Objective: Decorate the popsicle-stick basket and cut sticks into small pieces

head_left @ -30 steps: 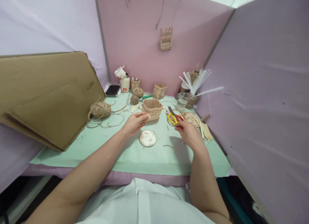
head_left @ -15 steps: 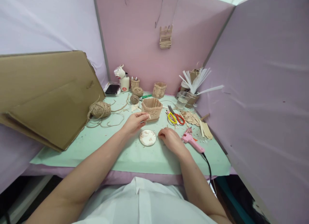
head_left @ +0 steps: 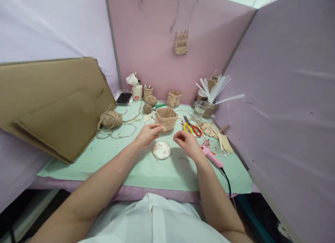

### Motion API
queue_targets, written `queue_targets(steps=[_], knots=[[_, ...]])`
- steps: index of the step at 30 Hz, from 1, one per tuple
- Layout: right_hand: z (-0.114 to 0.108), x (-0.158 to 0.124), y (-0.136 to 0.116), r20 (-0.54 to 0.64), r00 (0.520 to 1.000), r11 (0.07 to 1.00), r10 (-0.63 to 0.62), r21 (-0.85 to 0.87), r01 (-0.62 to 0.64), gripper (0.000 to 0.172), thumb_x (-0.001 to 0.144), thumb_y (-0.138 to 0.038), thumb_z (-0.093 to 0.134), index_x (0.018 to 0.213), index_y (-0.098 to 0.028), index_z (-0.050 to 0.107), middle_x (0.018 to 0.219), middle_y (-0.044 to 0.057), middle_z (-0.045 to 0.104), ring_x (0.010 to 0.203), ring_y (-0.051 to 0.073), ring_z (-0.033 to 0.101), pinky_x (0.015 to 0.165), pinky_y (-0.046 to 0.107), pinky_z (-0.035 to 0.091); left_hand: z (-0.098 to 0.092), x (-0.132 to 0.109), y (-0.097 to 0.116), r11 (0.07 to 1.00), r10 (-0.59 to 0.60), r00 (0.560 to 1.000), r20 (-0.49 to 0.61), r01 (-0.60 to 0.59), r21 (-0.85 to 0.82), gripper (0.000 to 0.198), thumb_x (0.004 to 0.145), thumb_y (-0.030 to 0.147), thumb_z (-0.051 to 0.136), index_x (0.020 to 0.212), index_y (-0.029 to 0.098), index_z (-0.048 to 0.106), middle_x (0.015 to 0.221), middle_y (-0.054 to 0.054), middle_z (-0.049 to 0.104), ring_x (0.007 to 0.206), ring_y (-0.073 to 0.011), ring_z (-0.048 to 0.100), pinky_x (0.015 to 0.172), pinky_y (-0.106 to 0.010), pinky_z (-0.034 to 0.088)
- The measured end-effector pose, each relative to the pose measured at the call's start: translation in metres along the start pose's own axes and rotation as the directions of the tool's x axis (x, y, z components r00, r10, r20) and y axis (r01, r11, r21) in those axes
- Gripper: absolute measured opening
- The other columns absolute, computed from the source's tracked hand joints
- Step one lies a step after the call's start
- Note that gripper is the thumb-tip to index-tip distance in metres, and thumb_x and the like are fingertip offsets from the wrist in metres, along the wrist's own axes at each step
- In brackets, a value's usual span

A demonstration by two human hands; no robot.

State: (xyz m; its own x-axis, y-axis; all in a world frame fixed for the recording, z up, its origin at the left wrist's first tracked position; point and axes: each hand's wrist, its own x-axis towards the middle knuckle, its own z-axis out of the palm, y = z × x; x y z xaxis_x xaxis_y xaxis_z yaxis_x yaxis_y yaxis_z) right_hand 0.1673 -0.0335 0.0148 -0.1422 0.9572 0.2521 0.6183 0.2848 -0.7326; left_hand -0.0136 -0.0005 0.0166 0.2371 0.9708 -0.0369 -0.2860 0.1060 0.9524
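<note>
My left hand pinches a tiny pale bit that pokes out toward my right hand. The brown box is just past my left fingertips, a little to their right, open side up. My left hand is nearer to it. My right fingers curl in; I can't tell if they hold anything.
</note>
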Motion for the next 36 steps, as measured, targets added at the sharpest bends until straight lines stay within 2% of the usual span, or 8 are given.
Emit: queue_targets(steps=[5,11,15,21,30,36], knots=[[0.010,0.022,-0.018,-0.110,0.993,0.976,0.030,0.216,-0.006,0.015,0.072,-0.028,0.053,0.077,-0.016,0.061,0.070,0.001,0.063,0.061,0.012,0.054,0.056,0.023,0.040,0.000,0.000,-0.001,0.999,0.000,0.999,-0.039,0.002,0.055,0.015,0.058,0.026,0.071,0.067,0.015,0.066,0.069,-0.001,0.059,0.063,-0.0090,0.047,0.057,-0.023,0.031],[0.024,0.028,-0.012,-0.127,0.990,0.940,0.064,0.342,-0.017,0.015,0.068,-0.027,0.056,0.076,-0.016,0.063,0.072,0.002,0.065,0.063,0.013,0.056,0.057,0.023,0.041,0.001,-0.001,-0.002,0.995,0.006,0.999,-0.052,-0.001,0.100,0.014,0.057,0.026,0.071,0.065,0.014,0.066,0.067,-0.002,0.059,0.060,-0.0090,0.046,0.056,-0.024,0.031],[0.023,0.028,-0.009,-0.117,0.990,0.928,0.076,0.373,-0.027,0.017,0.067,-0.029,0.058,0.076,-0.015,0.064,0.070,0.002,0.065,0.060,0.012,0.054,0.055,0.023,0.039,0.001,-0.001,-0.002,0.994,0.013,0.998,-0.055,-0.007,0.110,0.016,0.057,0.026,0.071,0.066,0.013,0.067,0.070,-0.004,0.060,0.059,-0.0089,0.046,0.054,-0.024,0.031],[0.024,0.029,-0.011,-0.100,0.992,0.924,0.078,0.381,-0.034,0.017,0.066,-0.030,0.059,0.075,-0.015,0.065,0.069,0.001,0.064,0.059,0.012,0.053,0.055,0.023,0.038,-0.001,0.001,-0.004,0.988,0.019,0.998,-0.067,-0.008,0.155,0.018,0.056,0.028,0.071,0.066,0.013,0.067,0.063,-0.002,0.059,0.053,-0.0078,0.042,0.051,-0.024,0.030],[0.025,0.028,-0.013,-0.088,0.992,0.923,0.088,0.383,-0.048,0.016,0.067,-0.029,0.059,0.073,-0.015,0.064,0.071,0.002,0.065,0.061,0.012,0.054,0.055,0.022,0.039,-0.001,0.002,-0.006,0.984,0.027,0.998,-0.064,-0.016,0.179,0.017,0.057,0.028,0.068,0.067,0.014,0.068,0.069,-0.005,0.064,0.054,-0.0087,0.044,0.052,-0.024,0.030],[0.025,0.028,-0.015,-0.090,0.991,0.923,0.097,0.381,-0.056,0.015,0.066,-0.028,0.059,0.073,-0.015,0.064,0.071,0.002,0.065,0.061,0.012,0.054,0.055,0.022,0.039,-0.001,0.003,-0.006,0.983,0.042,0.998,-0.055,-0.032,0.183,0.016,0.057,0.028,0.068,0.066,0.014,0.068,0.065,-0.003,0.062,0.050,-0.0075,0.040,0.051,-0.024,0.029]])
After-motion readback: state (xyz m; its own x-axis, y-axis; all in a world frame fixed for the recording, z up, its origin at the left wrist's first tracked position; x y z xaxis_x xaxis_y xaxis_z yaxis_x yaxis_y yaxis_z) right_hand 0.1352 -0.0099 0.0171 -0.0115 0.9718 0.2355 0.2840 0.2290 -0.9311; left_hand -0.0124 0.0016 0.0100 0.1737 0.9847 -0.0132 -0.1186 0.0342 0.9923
